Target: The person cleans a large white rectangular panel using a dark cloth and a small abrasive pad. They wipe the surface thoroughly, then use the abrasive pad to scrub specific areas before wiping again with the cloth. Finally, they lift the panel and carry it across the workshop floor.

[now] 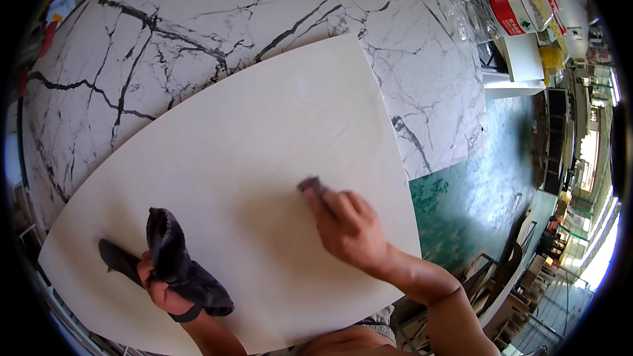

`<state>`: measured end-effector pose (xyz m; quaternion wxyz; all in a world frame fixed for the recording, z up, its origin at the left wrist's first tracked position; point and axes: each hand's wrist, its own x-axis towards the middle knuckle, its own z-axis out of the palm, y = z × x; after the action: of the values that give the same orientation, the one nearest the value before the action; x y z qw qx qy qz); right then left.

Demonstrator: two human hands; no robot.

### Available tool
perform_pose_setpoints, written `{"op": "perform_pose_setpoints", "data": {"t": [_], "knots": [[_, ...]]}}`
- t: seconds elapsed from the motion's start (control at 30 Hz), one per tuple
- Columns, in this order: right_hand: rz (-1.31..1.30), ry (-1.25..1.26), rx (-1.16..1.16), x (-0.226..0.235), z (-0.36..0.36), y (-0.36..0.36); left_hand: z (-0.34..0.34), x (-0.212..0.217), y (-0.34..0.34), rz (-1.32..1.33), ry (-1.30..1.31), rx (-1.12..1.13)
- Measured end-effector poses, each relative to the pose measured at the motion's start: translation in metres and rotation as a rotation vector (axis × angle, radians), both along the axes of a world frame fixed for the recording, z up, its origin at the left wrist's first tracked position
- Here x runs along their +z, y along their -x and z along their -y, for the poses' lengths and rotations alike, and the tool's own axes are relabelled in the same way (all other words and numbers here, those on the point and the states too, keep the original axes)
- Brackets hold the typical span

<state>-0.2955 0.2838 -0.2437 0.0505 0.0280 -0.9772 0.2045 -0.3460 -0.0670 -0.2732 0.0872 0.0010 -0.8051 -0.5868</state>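
Observation:
A large white panel [257,132] with a curved far-left edge lies flat in front of me. Over its near left part, my left hand [158,287] is closed on a bunched dark cloth [173,257], which droops across my wrist. From the same hand a flat, dark, rounded piece [117,257] sticks out to the left; its kind is not clear. Farther right, my right hand [349,227] is closed and low over the panel's middle. Between its fingertips is a small dark wad [311,186], perhaps cloth, blurred by motion.
White surface with black marble veining [283,0] extends under and beyond the panel. At the far right stand a red-and-white box [509,12] and clear plastic wrap [480,18]. Green floor [461,204] shows right of the panel, with boards and shelving farther off.

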Motion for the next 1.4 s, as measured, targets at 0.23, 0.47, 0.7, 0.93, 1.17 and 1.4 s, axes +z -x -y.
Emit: {"op": "perform_pose_setpoints", "data": {"t": [0.23,0.47,0.7,0.93,1.17,1.4], "knots": [[-0.035,0.096,0.119,-0.002,0.05,0.036,-0.01,0.02,0.001,0.101,0.001,-0.084],[-0.167,0.198,0.263,0.011,0.005,-0.011,0.0,0.032,0.002,-0.181,0.95,-0.469],[-0.394,-0.315,-0.465,-0.003,-0.223,-0.011,0.034,0.01,-0.018,-0.13,0.529,-0.101],[-0.008,0.533,-0.221,-0.025,-0.08,0.054,0.064,0.023,-0.086,-0.069,1.071,-0.28],[-0.261,0.077,0.97,-0.035,0.13,0.147,0.1,0.021,-0.153,-0.024,1.122,-0.257],[-0.451,0.502,0.848,0.059,0.045,0.235,0.131,0.011,-0.095,0.045,0.855,0.4]]}}
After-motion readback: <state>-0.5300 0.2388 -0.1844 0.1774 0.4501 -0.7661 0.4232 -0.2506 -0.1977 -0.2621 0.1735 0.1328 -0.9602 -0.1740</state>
